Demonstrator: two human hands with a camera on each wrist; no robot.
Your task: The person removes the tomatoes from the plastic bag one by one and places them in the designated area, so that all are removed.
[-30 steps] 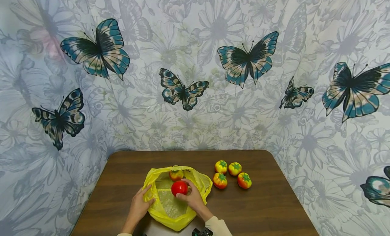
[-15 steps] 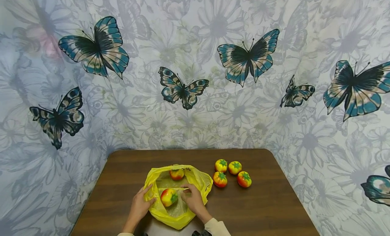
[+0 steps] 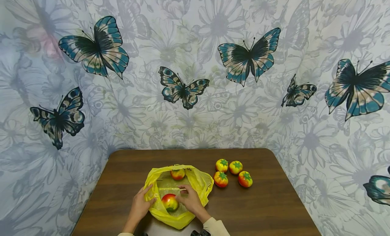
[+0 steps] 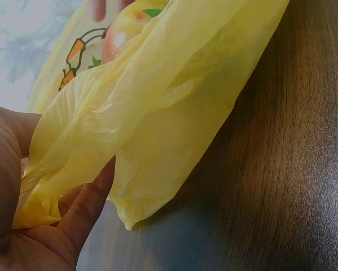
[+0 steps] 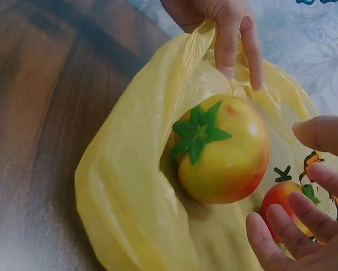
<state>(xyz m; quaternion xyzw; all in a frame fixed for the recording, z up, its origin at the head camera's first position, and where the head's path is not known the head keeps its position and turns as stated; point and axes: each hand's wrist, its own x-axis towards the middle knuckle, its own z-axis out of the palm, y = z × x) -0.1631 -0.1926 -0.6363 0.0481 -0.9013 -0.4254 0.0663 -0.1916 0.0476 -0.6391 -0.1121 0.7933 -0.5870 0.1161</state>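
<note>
A yellow plastic bag (image 3: pixel 195 182) lies open on the brown table (image 3: pixel 259 209). My left hand (image 3: pixel 143 199) pinches the bag's left rim and holds it up; the left wrist view shows the plastic (image 4: pixel 163 113) between thumb and fingers (image 4: pixel 87 206). A red-yellow toy tomato (image 3: pixel 170 202) with a green stem (image 5: pixel 198 133) rests loose inside the bag (image 5: pixel 129 197). My right hand (image 3: pixel 186 196) hovers just right of it with fingers (image 5: pixel 295 226) spread, holding nothing. A second tomato (image 3: pixel 177 174) lies deeper in the bag, also seen in the right wrist view (image 5: pixel 281 197).
Several more toy tomatoes (image 3: pixel 233 172) sit in a cluster on the table to the right of the bag. A butterfly-patterned cloth (image 3: pixel 195 77) hangs behind and around the table. The table's right edge (image 3: pixel 292 188) runs close to the cluster.
One second ago my right hand held a tomato over the bag. It has let go, and the tomato now lies inside the bag beside the open hand. The left hand has not moved.
</note>
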